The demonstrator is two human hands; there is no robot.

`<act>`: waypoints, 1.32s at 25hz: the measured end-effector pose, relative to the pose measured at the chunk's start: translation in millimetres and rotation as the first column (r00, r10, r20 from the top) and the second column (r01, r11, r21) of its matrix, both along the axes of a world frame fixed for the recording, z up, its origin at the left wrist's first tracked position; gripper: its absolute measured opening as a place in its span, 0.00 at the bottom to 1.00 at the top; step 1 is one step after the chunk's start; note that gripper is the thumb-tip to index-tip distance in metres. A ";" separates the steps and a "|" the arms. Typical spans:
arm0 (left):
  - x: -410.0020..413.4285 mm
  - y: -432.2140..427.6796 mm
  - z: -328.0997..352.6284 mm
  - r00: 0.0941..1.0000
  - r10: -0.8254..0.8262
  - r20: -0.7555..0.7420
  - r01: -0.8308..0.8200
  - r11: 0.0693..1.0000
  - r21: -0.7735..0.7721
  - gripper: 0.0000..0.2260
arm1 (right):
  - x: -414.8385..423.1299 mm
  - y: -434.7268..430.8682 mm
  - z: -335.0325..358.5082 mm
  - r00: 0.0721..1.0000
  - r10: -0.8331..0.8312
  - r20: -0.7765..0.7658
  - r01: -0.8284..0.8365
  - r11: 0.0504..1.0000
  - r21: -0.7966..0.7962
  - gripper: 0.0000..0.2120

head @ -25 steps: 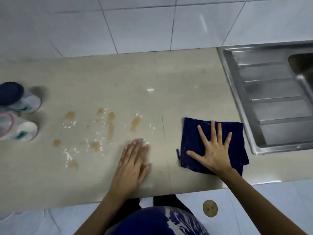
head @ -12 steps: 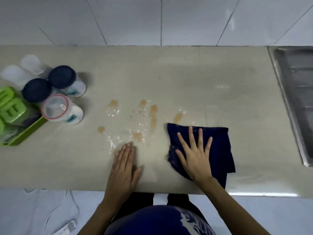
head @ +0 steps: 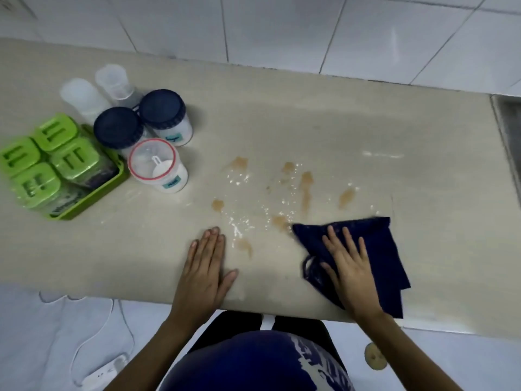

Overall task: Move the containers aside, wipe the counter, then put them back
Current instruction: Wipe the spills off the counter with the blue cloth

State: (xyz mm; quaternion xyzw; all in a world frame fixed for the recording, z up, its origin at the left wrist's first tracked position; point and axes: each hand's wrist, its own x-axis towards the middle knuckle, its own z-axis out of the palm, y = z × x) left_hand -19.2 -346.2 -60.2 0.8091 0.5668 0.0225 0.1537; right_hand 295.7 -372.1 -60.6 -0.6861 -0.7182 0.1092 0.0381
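Left hand (head: 207, 268): flat, palm down on tabletop (head: 366, 179), grasping nothing.
Right hand (head: 351, 270): fingers spread, pressing blue cloth (head: 386, 249).

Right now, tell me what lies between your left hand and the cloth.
In the head view, counter with brown spill patches and white specks separates the left hand from the dark blue cloth.
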 end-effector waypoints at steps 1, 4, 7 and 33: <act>-1.6 1.4 2.1 1.000 0.014 0.011 -0.014 1.000 0.008 0.32 | -32.2 2.2 -1.4 0.998 0.062 -0.002 -0.062 0.998 -0.001 0.26; -13.6 12.7 8.2 0.997 0.071 0.029 -0.072 0.997 0.030 0.31 | -92.8 19.7 -5.7 0.994 0.109 0.007 -0.109 0.994 0.001 0.25; -28.1 28.4 9.3 0.992 0.101 0.071 -0.104 0.994 0.042 0.31 | -58.1 26.4 -3.3 0.983 0.180 0.040 -0.180 0.984 -0.017 0.25; -38.4 36.8 -8.2 0.954 0.254 0.160 -0.266 0.962 0.056 0.30 | -159.6 116.2 -6.5 0.849 0.525 0.053 -0.526 0.851 -0.005 0.28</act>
